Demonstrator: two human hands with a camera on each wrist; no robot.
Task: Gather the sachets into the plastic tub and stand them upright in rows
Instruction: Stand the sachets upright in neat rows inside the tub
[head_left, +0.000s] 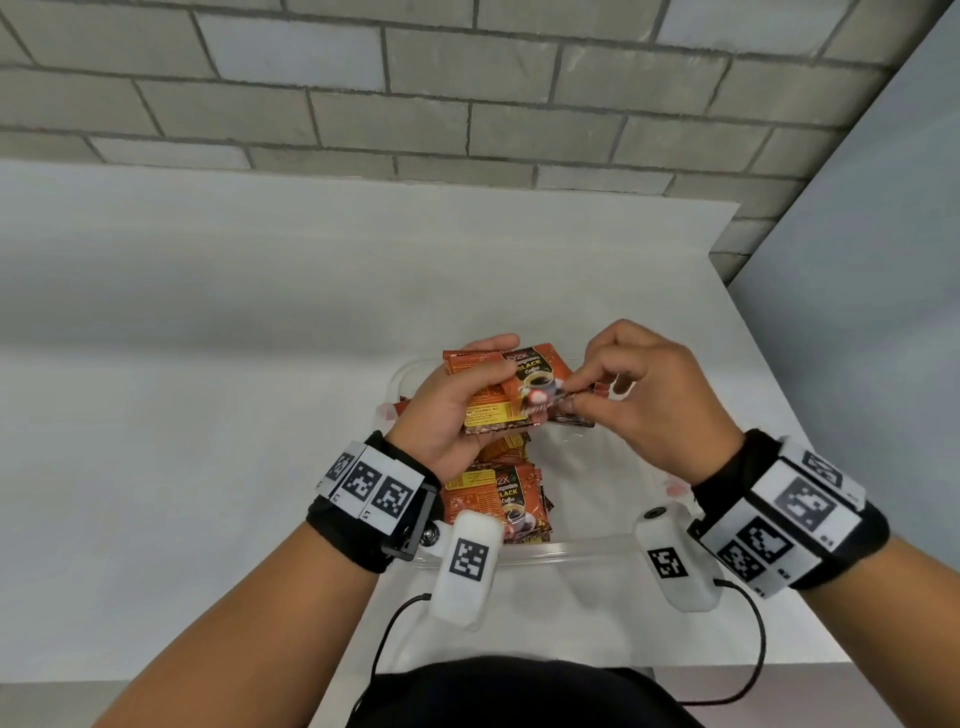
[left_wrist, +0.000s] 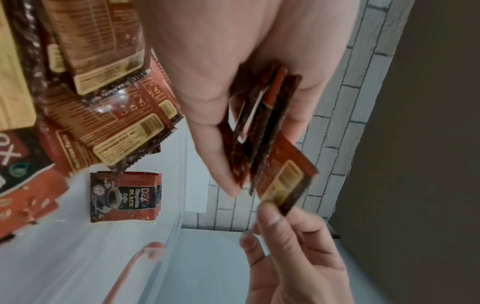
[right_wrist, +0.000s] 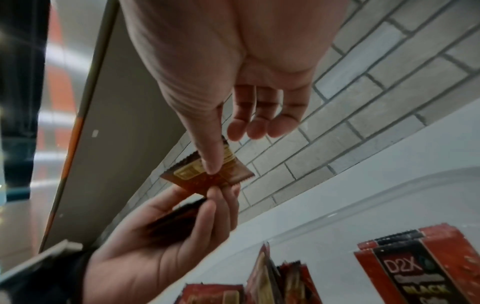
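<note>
My left hand (head_left: 457, 400) grips a fanned stack of orange coffee sachets (head_left: 524, 384) above the clear plastic tub (head_left: 571, 548). The same stack (left_wrist: 259, 127) sits edge-on between thumb and fingers in the left wrist view. My right hand (head_left: 639, 395) pinches the corner of one sachet (right_wrist: 207, 172) at the stack's right side, thumb on top. More sachets (head_left: 498, 499) lie in a loose pile in the tub's left part. One sachet (left_wrist: 124, 197) stands against the tub wall; the right wrist view shows it too (right_wrist: 415, 267).
The tub sits on a white table (head_left: 208, 415) near its front edge. A grey brick wall (head_left: 467, 93) runs behind the table and a grey panel (head_left: 883, 260) stands at the right. Wrist cameras with cables hang below both wrists.
</note>
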